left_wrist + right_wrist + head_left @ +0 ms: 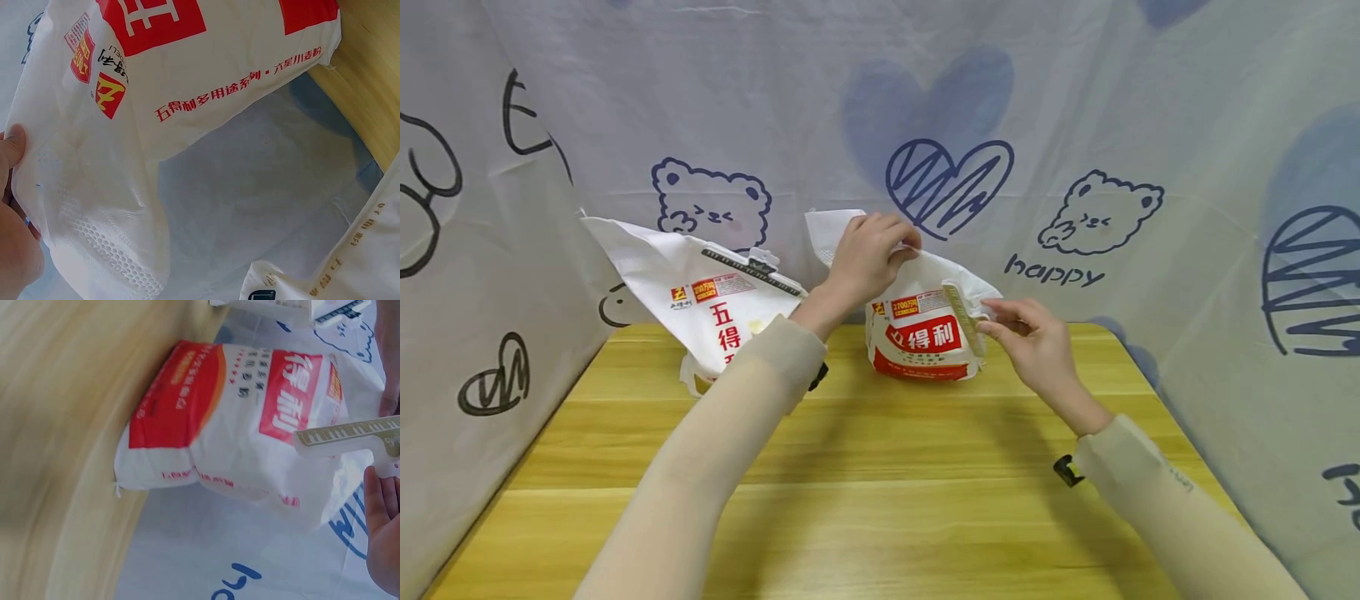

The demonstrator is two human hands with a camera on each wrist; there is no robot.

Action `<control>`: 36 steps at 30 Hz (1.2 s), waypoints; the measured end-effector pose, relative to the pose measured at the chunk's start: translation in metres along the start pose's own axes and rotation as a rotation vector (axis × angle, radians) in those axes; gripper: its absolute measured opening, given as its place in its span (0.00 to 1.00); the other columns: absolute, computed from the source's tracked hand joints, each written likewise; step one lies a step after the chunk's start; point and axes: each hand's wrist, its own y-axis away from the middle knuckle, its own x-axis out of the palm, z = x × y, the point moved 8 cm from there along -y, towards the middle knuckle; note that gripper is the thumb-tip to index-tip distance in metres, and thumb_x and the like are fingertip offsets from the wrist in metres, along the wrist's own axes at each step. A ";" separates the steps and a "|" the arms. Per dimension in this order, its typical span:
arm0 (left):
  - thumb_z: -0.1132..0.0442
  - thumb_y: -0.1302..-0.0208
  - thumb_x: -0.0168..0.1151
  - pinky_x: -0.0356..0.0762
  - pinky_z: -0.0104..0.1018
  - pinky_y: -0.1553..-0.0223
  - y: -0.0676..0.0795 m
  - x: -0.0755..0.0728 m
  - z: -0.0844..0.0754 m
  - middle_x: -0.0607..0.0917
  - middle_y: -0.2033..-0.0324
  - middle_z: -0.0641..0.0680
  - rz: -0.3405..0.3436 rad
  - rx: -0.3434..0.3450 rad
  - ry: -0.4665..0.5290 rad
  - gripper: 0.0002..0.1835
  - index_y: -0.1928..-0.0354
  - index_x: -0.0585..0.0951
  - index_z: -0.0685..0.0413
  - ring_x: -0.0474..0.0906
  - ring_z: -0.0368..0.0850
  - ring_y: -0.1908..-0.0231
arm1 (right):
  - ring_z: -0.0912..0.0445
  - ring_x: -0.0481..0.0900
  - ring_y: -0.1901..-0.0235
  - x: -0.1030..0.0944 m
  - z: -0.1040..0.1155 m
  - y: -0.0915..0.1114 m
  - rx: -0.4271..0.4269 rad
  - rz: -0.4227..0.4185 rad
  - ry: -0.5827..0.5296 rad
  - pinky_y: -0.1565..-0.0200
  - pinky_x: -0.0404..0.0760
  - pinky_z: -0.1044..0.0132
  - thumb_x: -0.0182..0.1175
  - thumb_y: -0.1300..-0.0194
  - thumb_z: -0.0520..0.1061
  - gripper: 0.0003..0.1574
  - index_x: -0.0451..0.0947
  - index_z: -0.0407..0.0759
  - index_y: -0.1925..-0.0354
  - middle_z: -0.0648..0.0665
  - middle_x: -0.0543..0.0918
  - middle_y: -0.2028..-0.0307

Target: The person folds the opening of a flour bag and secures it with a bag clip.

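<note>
A white flour bag [925, 333] with red print stands on the wooden table, its loose top folding up and back. My left hand [868, 258] grips that top from above; in the left wrist view the thumb [14, 142] lies on the near face and the fingers go behind. At the bag's right side my right hand [1037, 346] pinches a gold-and-white bag clip [350, 432] by its handle. The clip's long toothed bar lies across the bag's upper front. To the left leans a second flour bag [651, 267], with a black-and-white clip [752, 268] across its corner.
Both bags stand near the back edge of the wooden table [880, 500]. A pale cloth [820, 108] printed with bears and hearts hangs behind and along both sides. The left forearm passes in front of part of the second bag.
</note>
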 end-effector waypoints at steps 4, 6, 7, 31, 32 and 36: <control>0.60 0.27 0.66 0.70 0.45 0.41 0.000 0.000 0.000 0.88 0.55 0.47 -0.002 0.005 -0.007 0.05 0.54 0.86 0.48 0.79 0.47 0.50 | 0.61 0.78 0.63 -0.007 0.000 -0.009 0.006 -0.008 0.000 0.59 0.78 0.81 0.73 0.37 0.37 0.18 0.88 0.36 0.49 0.39 0.83 0.63; 0.60 0.27 0.66 0.70 0.44 0.41 0.000 0.000 0.000 0.88 0.55 0.47 -0.004 0.006 -0.011 0.05 0.54 0.86 0.48 0.79 0.47 0.50 | 0.62 0.78 0.63 -0.010 0.000 -0.014 0.004 -0.010 -0.005 0.59 0.79 0.82 0.73 0.37 0.37 0.17 0.88 0.36 0.50 0.39 0.83 0.63; 0.60 0.27 0.66 0.71 0.44 0.41 0.000 -0.001 0.000 0.88 0.55 0.47 -0.005 0.007 -0.013 0.05 0.54 0.86 0.48 0.79 0.47 0.50 | 0.63 0.79 0.63 -0.011 0.000 -0.016 0.001 -0.012 -0.009 0.59 0.79 0.81 0.73 0.37 0.37 0.16 0.88 0.36 0.50 0.39 0.83 0.62; 0.60 0.27 0.66 0.71 0.45 0.42 0.002 0.000 0.001 0.88 0.56 0.47 -0.017 0.012 -0.018 0.04 0.55 0.86 0.48 0.79 0.47 0.51 | 0.64 0.76 0.69 -0.036 0.004 -0.074 -0.062 -0.071 0.005 0.70 0.74 0.79 0.75 0.42 0.34 0.13 0.90 0.37 0.56 0.44 0.87 0.65; 0.60 0.27 0.66 0.71 0.45 0.42 0.002 0.000 0.001 0.88 0.56 0.47 -0.017 0.013 -0.018 0.04 0.55 0.86 0.48 0.79 0.47 0.51 | 0.63 0.77 0.69 -0.036 0.003 -0.077 -0.054 -0.068 0.001 0.70 0.75 0.79 0.75 0.41 0.35 0.13 0.90 0.37 0.56 0.45 0.87 0.66; 0.60 0.27 0.66 0.71 0.45 0.42 0.002 0.000 0.001 0.88 0.56 0.47 -0.019 0.017 -0.014 0.04 0.55 0.86 0.49 0.79 0.48 0.51 | 0.60 0.75 0.69 -0.037 -0.002 -0.086 0.007 -0.044 0.027 0.72 0.73 0.77 0.75 0.38 0.40 0.13 0.90 0.40 0.54 0.51 0.85 0.67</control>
